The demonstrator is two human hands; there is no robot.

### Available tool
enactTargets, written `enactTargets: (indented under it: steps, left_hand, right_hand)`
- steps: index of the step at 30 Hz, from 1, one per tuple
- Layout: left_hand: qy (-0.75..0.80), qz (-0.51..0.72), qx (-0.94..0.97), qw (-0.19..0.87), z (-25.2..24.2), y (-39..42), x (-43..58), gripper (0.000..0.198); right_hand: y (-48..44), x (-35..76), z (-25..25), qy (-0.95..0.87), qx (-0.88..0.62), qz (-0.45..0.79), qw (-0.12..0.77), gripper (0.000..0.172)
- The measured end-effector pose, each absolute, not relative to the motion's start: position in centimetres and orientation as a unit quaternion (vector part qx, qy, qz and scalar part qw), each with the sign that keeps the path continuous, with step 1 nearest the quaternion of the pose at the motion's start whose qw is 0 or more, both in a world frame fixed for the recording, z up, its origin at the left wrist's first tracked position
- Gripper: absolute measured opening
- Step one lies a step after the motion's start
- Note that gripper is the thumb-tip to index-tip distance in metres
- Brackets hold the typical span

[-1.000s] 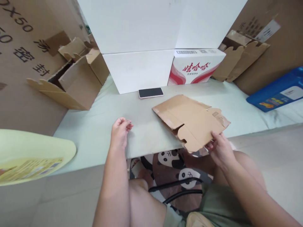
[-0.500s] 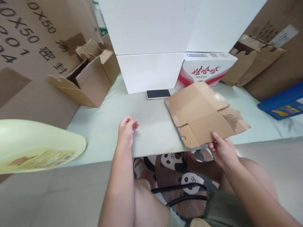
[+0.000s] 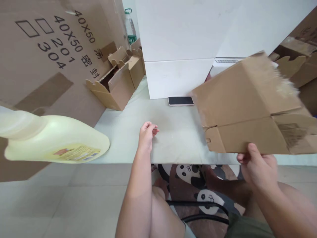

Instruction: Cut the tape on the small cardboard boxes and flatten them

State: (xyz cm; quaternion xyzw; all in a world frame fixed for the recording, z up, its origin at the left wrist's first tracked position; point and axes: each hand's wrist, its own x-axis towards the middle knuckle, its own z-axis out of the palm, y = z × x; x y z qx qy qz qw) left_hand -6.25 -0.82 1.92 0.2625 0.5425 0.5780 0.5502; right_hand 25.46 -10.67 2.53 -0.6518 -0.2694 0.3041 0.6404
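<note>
My right hand (image 3: pixel 259 167) grips the near edge of a flattened brown cardboard box (image 3: pixel 247 109) and holds it up off the pale table (image 3: pixel 173 138), tilted toward me. Its far flaps are smeared by motion. My left hand (image 3: pixel 146 134) rests on the table's near edge with the fingers curled loosely inward and nothing in them. A black phone (image 3: pixel 181 100) lies flat on the table behind the left hand, just left of the raised cardboard.
A pale yellow jug (image 3: pixel 54 142) lies at the left. An open small carton (image 3: pixel 116 84) stands at the back left beside a large printed carton (image 3: pixel 49 56). White boxes (image 3: pixel 178 49) close off the back. More cartons (image 3: pixel 297 62) sit at the right.
My right hand has lifted the flat cardboard off the table and brought it up and toward me. The view has swung left. My left hand has stayed in place.
</note>
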Motion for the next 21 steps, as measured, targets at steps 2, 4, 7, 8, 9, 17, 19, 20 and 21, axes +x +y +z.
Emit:
enactTargets:
  steps: [2,4,7,8,9,17,19,20,21]
  left_hand:
    - [0.544,0.579,0.261,0.547,1.9,-0.8,-6.3,0.026]
    - [0.548,0.579,0.258,0.546,2.0,-0.7,-6.3,0.025]
    - [0.55,0.579,0.252,0.547,2.2,-0.6,-6.1,0.025]
    - [0.549,0.579,0.252,0.548,2.2,-0.6,-6.1,0.025]
    - [0.548,0.58,0.251,0.548,2.2,-0.6,-6.0,0.026]
    - [0.569,0.57,0.245,0.54,2.2,-0.3,-5.6,0.028]
    - [0.573,0.567,0.247,0.538,2.3,-0.2,-5.4,0.028]
    - [0.575,0.564,0.248,0.538,2.3,-0.1,-5.3,0.029]
    - [0.576,0.562,0.25,0.539,2.4,-0.1,-5.2,0.029]
  right_hand:
    - [-10.0,26.5,2.7,-0.24,-0.652,0.264,0.669,0.048]
    - [-9.6,27.4,3.0,-0.223,-0.656,0.25,0.676,0.048]
    - [-9.6,28.6,3.2,-0.217,-0.656,0.239,0.682,0.045]
    - [-9.8,29.0,3.2,-0.215,-0.656,0.235,0.684,0.043]
    - [-10.0,29.4,3.1,-0.21,-0.657,0.231,0.686,0.042]
    - [-13.5,32.8,1.0,-0.129,-0.709,0.222,0.657,0.035]
    - [-14.0,33.8,0.7,-0.128,-0.725,0.2,0.646,0.037]
    - [-14.0,34.5,0.8,-0.13,-0.732,0.191,0.641,0.037]
    - [-13.9,35.1,1.0,-0.133,-0.74,0.18,0.634,0.036]
